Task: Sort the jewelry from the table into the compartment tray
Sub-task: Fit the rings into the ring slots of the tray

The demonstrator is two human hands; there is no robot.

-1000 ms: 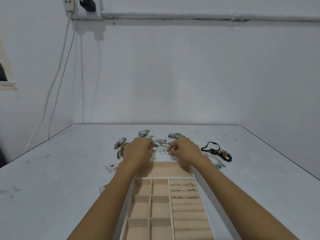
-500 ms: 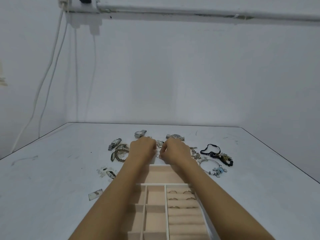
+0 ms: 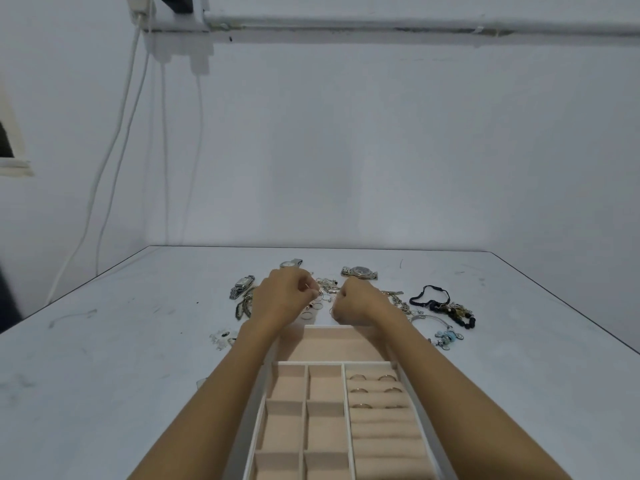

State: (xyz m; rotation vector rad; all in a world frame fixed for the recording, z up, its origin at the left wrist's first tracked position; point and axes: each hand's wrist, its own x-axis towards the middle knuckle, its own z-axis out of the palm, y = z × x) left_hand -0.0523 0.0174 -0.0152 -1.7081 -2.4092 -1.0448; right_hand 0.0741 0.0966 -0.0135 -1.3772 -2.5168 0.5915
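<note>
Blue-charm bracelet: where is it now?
Head view: the blue-charm bracelet lies right of the far end of the tray, just nearer than the black bracelet.

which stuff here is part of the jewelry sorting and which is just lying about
Job:
compartment tray, sorted rings, loose rings, watches, black bracelet, charm bracelet, left hand, right hand

Just there:
wall cables, overhead pipe

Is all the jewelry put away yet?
Not yet. Six rings sit in roll slots of the tray; its other compartments look empty. The left hand pinches a small silver piece above the pile; the right hand is curled nearby, contents hidden. Unsorted on the table: watches, chains, bracelets.
</note>
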